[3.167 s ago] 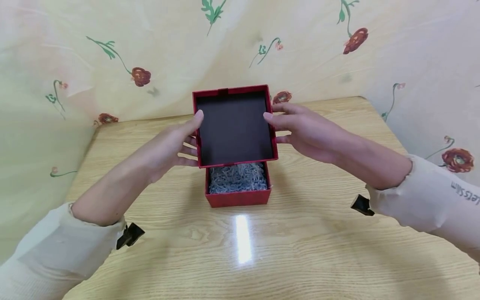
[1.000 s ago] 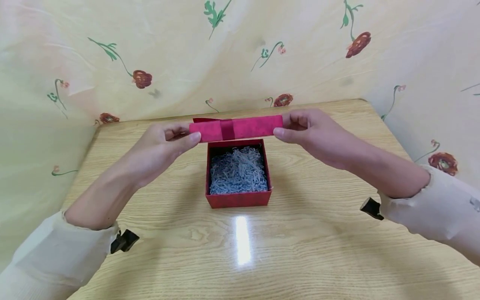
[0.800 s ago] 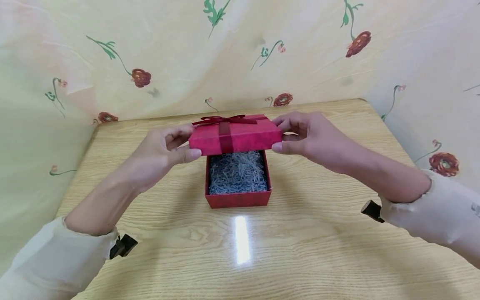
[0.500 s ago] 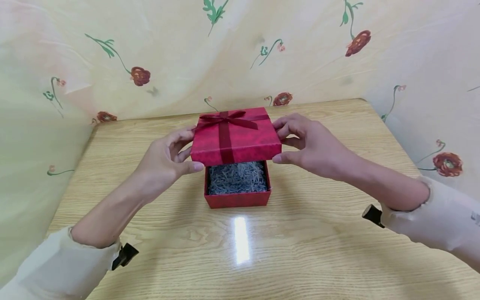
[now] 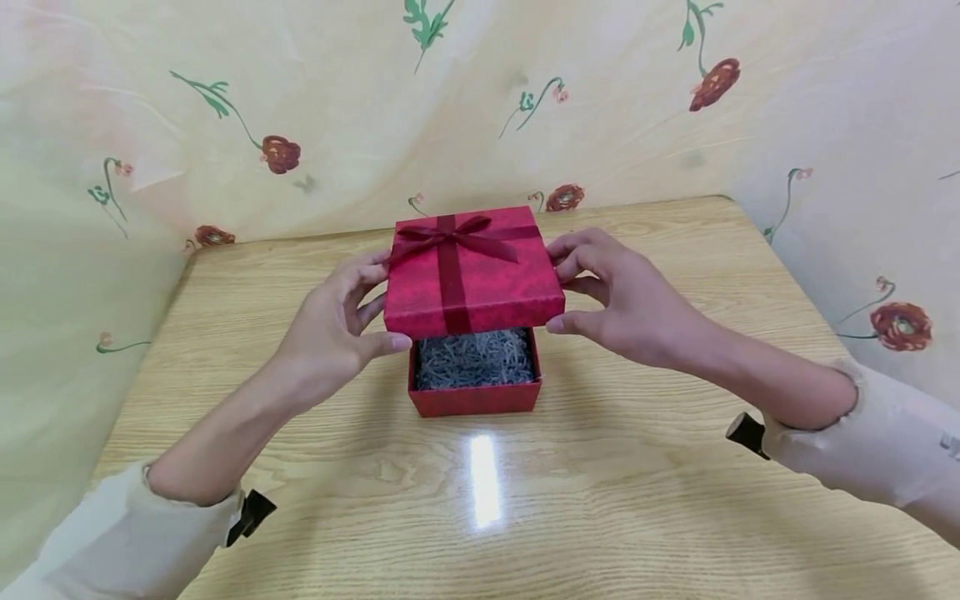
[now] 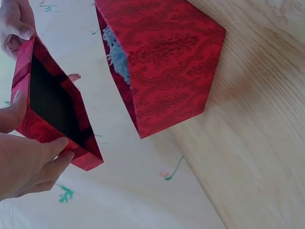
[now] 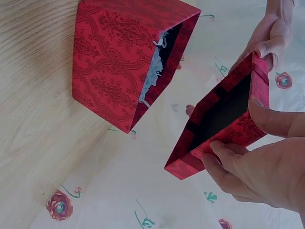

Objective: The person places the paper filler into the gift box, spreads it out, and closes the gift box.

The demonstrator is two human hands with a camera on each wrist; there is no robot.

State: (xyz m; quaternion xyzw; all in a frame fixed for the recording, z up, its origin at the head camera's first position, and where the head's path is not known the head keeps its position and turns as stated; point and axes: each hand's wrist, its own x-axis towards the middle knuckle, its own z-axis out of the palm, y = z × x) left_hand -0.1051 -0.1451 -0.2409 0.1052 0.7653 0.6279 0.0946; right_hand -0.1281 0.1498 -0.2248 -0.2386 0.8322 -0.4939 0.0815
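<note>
A red gift box lid (image 5: 495,275) with a dark red ribbon bow hangs above the box, its top tilted toward the head camera. My left hand (image 5: 322,333) grips its left side, and my right hand (image 5: 622,300) grips its right side. Below it the red patterned gift box (image 5: 476,400) stands on the table, filled with blue-grey shredded paper (image 5: 476,358). The lid hides the box's back part in the head view. Both wrist views show a gap between lid and box, and the lid's black inside (image 6: 52,102).
The box stands on a light wood-grain table (image 5: 600,500) with a bright light reflection in front of it. A cream cloth (image 5: 360,108) with printed flowers hangs behind and at both sides. A black clip-like piece (image 5: 251,517) sits at the left sleeve, another (image 5: 747,435) at the right.
The lid has turned over: first its black inside faced the camera, then its front edge, now its bow-tied top. Both hands kept hold and tilted with it. The box has stayed in place.
</note>
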